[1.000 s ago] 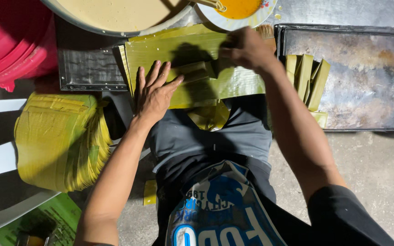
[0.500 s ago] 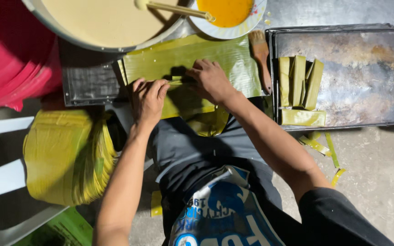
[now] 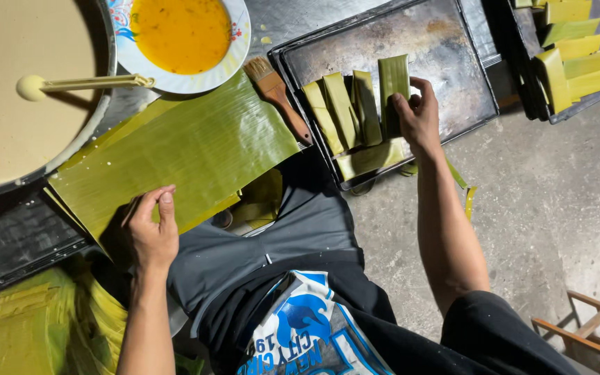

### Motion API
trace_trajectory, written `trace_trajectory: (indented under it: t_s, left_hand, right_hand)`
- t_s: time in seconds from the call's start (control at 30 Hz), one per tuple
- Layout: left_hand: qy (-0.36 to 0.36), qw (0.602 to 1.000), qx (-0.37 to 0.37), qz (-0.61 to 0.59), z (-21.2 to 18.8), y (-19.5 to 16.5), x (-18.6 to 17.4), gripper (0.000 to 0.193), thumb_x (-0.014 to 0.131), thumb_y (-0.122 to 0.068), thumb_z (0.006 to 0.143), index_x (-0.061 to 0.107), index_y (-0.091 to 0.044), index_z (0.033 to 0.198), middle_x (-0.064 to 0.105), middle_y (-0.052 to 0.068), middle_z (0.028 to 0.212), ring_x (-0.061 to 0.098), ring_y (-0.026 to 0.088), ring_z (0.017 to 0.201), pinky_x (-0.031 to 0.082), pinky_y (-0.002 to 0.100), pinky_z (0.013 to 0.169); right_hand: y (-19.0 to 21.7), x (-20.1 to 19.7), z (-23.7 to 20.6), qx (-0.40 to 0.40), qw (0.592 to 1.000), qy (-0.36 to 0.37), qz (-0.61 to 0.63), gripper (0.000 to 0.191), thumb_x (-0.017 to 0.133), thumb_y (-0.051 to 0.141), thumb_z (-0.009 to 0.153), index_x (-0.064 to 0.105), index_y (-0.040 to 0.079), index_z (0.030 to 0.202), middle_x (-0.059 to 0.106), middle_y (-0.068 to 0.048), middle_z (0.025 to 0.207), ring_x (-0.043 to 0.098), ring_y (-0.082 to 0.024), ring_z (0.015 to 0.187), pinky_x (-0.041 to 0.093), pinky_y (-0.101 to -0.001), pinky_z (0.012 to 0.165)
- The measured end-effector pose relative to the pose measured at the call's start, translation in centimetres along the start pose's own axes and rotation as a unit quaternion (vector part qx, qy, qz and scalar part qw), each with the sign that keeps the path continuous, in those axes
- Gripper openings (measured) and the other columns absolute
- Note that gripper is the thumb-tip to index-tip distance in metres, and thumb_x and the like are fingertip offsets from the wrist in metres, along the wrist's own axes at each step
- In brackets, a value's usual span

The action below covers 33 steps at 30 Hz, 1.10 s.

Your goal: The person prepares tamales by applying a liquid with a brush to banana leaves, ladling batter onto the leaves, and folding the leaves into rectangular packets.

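Note:
A flat banana leaf sheet (image 3: 182,149) lies in front of me. My left hand (image 3: 151,235) pinches its near edge between thumb and fingers. My right hand (image 3: 418,114) reaches over a dark metal baking tray (image 3: 456,48) and grips a folded green leaf parcel (image 3: 393,78), which stands at the right end of a row. Several other folded parcels (image 3: 345,104) lean side by side in the tray, and one more lies across its near edge.
A large bowl of cream batter (image 3: 8,118) with a ladle (image 3: 78,83) sits at top left. Beside it are a plate of orange liquid (image 3: 183,31) and a brush (image 3: 280,101). A second tray of parcels (image 3: 578,52) is top right, stacked leaves (image 3: 22,326) bottom left, a wooden stool (image 3: 585,326) bottom right.
My right hand has left the leaf sheet and moved right to the tray with a folded parcel. My left hand has slid back to the sheet's near edge.

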State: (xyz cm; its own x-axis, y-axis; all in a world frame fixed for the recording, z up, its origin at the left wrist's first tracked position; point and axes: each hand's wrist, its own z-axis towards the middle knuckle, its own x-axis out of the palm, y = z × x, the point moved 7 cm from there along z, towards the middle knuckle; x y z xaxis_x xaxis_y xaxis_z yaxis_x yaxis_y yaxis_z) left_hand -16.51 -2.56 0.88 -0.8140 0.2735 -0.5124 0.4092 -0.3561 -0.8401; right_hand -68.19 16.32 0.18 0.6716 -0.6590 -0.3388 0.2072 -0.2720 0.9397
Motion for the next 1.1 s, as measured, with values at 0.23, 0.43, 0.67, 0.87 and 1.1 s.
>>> trace_trajectory:
  t_s: [0.23, 0.43, 0.67, 0.87, 1.1]
  left_hand:
    - [0.002, 0.978, 0.079, 0.193, -1.0, -1.9, -2.1, 0.022, 0.076, -0.016, 0.092, 0.075, -0.007, 0.112, 0.069, 0.013, 0.132, 0.06, 0.033, 0.128, 0.045, 0.05, 0.11]
    - [0.099, 0.951, 0.065, 0.284, -4.1, 0.4, -3.0, 0.05, 0.082, -0.018, 0.077, 0.074, -0.01, 0.125, 0.06, 0.017, 0.147, 0.05, 0.035, 0.142, 0.034, 0.058, 0.119]
    - [0.12, 0.954, 0.074, 0.266, -5.4, 2.1, -3.7, 0.038, 0.076, -0.015, 0.089, 0.073, -0.011, 0.127, 0.06, 0.017, 0.147, 0.051, 0.036, 0.142, 0.035, 0.056, 0.119]
    - [0.101, 0.963, 0.074, 0.24, -5.8, 2.7, -5.1, 0.04, 0.074, -0.011, 0.087, 0.071, -0.006, 0.127, 0.06, 0.017, 0.146, 0.05, 0.035, 0.142, 0.037, 0.053, 0.118]
    - [0.074, 0.968, 0.068, 0.232, -6.7, 3.8, -5.7, 0.034, 0.071, -0.008, 0.093, 0.071, -0.007, 0.127, 0.061, 0.016, 0.145, 0.05, 0.035, 0.142, 0.038, 0.051, 0.119]
  right_hand:
    - [-4.0, 0.8, 0.8, -0.002, 0.882, -0.06, -0.467, 0.052, 0.056, 0.039, 0.11, 0.049, 0.014, 0.155, 0.049, -0.029, 0.14, 0.046, -0.043, 0.125, 0.042, -0.0555, 0.103]
    - [-0.4, 1.0, 0.1, -0.173, 0.823, -0.16, -0.517, 0.051, 0.055, 0.03, 0.114, 0.047, 0.005, 0.159, 0.035, -0.037, 0.155, 0.035, -0.05, 0.134, 0.036, -0.0593, 0.105]
    - [8.0, 17.0, -5.3, -0.345, 0.894, 0.031, -0.284, 0.056, 0.074, 0.016, 0.089, 0.054, 0.007, 0.141, 0.058, -0.024, 0.132, 0.053, -0.043, 0.121, 0.044, -0.0496, 0.104]
    - [8.0, 22.7, -2.3, -0.278, 0.877, 0.066, -0.388, 0.043, 0.07, 0.013, 0.1, 0.059, 0.02, 0.142, 0.063, -0.016, 0.118, 0.059, -0.041, 0.112, 0.05, -0.0518, 0.095]
    - [6.5, 23.3, -2.3, -0.242, 0.866, 0.123, -0.42, 0.06, 0.075, 0.013, 0.081, 0.052, 0.014, 0.137, 0.066, -0.02, 0.105, 0.062, -0.043, 0.101, 0.052, -0.0512, 0.081]
